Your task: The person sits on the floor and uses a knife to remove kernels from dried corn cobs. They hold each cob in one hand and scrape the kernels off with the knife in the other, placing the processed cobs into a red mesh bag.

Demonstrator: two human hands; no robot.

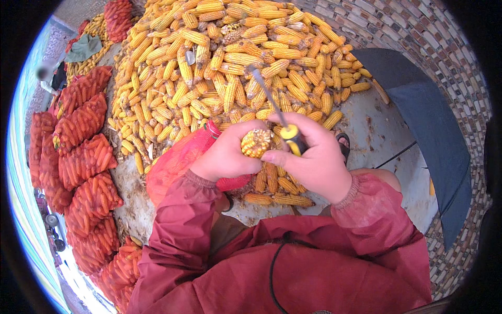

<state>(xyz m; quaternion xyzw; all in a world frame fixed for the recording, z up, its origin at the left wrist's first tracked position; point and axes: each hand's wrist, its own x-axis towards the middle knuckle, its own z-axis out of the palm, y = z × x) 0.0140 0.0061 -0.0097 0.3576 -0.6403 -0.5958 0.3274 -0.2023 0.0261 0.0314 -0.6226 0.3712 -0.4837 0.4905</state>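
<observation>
My left hand (pixel 231 151) grips an ear of yellow corn (pixel 251 147), its rough end facing up and to the right. In my right hand (pixel 321 157) is a screwdriver (pixel 291 133) with a yellow and black handle; its metal shaft points up and away over the corn pile (pixel 235 59). My right thumb is close to the held ear; whether it touches cannot be made out. Beneath my left wrist stands a red mesh bag (pixel 176 161), partly hidden by that arm. Loose ears (pixel 280 199) lie on the ground just below my hands.
Several filled red mesh bags (pixel 88 157) line the left side. A dark umbrella (pixel 423 110) spreads over the right ground, by a brick wall (pixel 443 31). Another person (pixel 57 80) is at the far left, near a second corn pile (pixel 98 29). My sandal (pixel 343 143) shows beside the pile.
</observation>
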